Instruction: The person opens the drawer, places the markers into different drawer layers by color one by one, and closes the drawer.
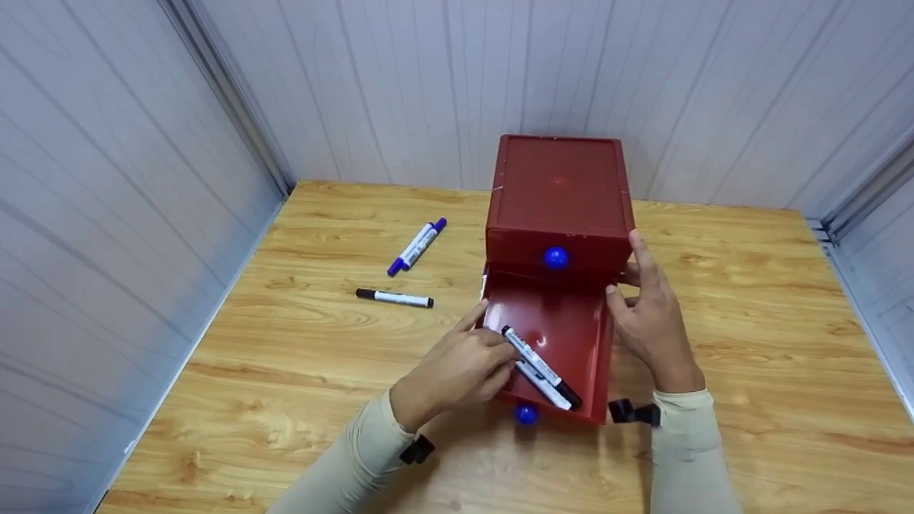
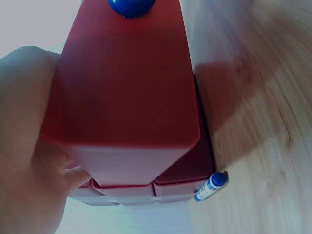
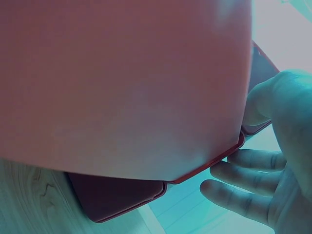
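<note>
A red drawer box (image 1: 560, 185) stands on the table, with a lower drawer (image 1: 571, 314) pulled out toward me. Two black-and-white markers (image 1: 539, 364) lie slantwise in that drawer, side by side. My left hand (image 1: 460, 368) grips the drawer's left wall, its index finger along the outside and the other fingers curled inside, close to the markers. On the opposite side, my right hand (image 1: 653, 321) rests against the box with its fingers extended, the thumb at the drawer's right rim. In the right wrist view its straight fingers (image 3: 243, 200) show beside the red plastic.
Left of the box lie two blue-and-white markers (image 1: 418, 246) side by side and a black-capped white marker (image 1: 394, 298). Another blue-capped marker (image 2: 211, 186) lies beside the box. Blue ball knobs (image 1: 556, 258) sit on the drawer fronts. Pale panel walls (image 1: 400, 93) enclose the table.
</note>
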A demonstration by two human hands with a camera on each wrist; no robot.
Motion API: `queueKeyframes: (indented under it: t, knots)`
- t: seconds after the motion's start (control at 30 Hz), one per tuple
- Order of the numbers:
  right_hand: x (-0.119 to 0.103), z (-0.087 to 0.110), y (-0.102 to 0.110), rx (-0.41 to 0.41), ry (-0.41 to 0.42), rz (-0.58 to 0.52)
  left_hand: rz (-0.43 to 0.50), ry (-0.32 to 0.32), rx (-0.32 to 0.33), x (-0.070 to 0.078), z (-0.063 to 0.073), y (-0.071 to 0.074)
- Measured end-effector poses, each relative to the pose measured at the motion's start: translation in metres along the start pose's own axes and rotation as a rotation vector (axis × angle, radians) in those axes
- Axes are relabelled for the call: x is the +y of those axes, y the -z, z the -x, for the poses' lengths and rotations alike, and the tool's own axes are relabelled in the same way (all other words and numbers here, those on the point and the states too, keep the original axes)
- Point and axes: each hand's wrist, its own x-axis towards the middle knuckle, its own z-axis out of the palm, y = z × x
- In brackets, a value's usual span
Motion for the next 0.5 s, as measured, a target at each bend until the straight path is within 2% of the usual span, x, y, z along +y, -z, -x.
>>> queueKeyframes:
  t: [0.33,0.5]
  knots:
    - [0.002,0.001,0.000,0.011,0.001,0.000,0.102,-0.001,0.316,-0.013,0.008,-0.003]
    - [0.001,0.001,0.000,0.001,-0.033,-0.016,0.123,0.023,0.440,-0.022,0.017,-0.006]
